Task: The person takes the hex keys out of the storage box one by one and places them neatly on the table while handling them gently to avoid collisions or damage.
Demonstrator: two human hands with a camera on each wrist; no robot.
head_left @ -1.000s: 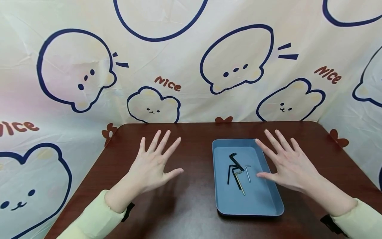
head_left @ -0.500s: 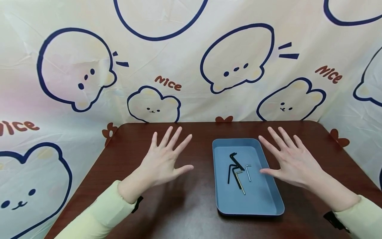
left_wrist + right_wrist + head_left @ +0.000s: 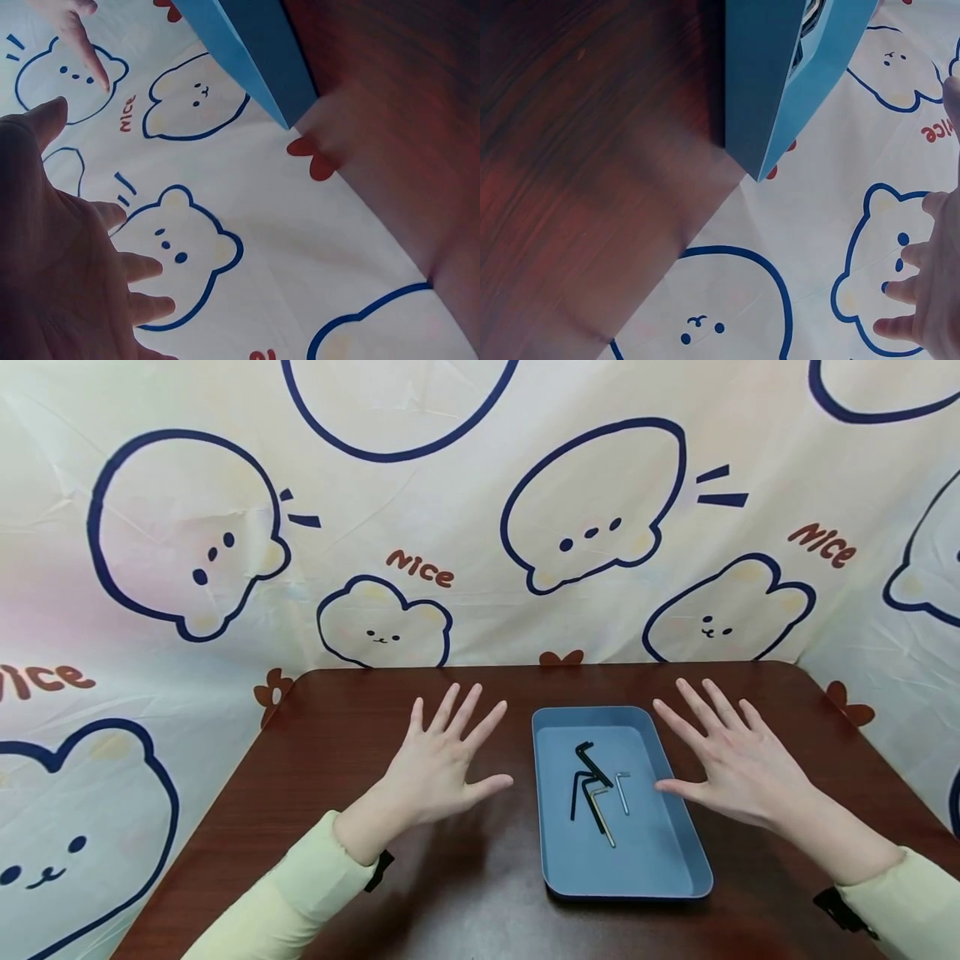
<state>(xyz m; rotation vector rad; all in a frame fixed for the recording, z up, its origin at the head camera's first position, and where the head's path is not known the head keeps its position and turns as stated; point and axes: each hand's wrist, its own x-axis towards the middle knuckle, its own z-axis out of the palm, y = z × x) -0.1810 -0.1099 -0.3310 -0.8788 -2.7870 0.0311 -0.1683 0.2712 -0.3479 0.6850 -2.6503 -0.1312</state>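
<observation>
A blue rectangular tray [image 3: 645, 860] stands on the dark wooden table, right of centre in the head view. Several L-shaped hex keys lie in it: black ones [image 3: 594, 767] overlapping each other, a brassy one [image 3: 603, 820] and a small silver one [image 3: 623, 795] a little apart to the right. My left hand [image 3: 435, 772] hovers left of the tray with fingers spread and nothing in it. On the other side my right hand [image 3: 742, 764] is spread too, its thumb tip overlapping the tray's right rim in this view. Both palms face down or forward, bare of any object.
The brown table [image 3: 337, 718] runs back to a hanging cloth [image 3: 480, 527] printed with bear outlines, which also closes off both sides. The tray's side wall [image 3: 754, 82] rises near the right wrist camera. A dark band shows at each cuff.
My left hand has moved right, closer to the tray, fingers still spread. My right hand has shifted slightly right, away from the tray's middle. Tray and hex keys stay put.
</observation>
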